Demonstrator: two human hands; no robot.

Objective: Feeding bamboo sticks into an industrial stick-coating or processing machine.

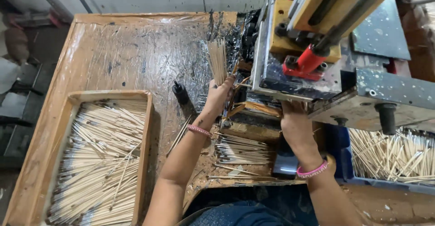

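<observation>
Two bare hands are being worked at a machine [335, 49] on a plastic-covered wooden table [122, 49]. A bunch of thin pale sticks [218, 60] is being gripped upright in the left hand [220, 94], with the fingers closed around the lower end and the tips fanning upward beside the machine's grimy left edge. The right hand [295, 117] is being reached under the machine's metal front plate; its fingers are being hidden by the housing, so it cannot be told whether that hand is open or closed. Pink bangles are being worn on both wrists.

Between the two forearms, a small pile of dark-tipped sticks [242, 149] is being kept on the table, just below the left hand. A few loose sticks are lying beside the left wrist. A small black knob [180, 91] is standing on the table just left of the left hand. Further left of the left arm, a wooden tray [145, 131] is being filled with many sticks [99, 162] laid roughly parallel, their dark ends pointing to the tray's left side. To the right of the right forearm, a loose heap of bare pale sticks [394, 156] is being held in a blue bin, under a black handle [386, 117] on the machine. A red fitting [308, 63] is being seen above the right hand.
</observation>
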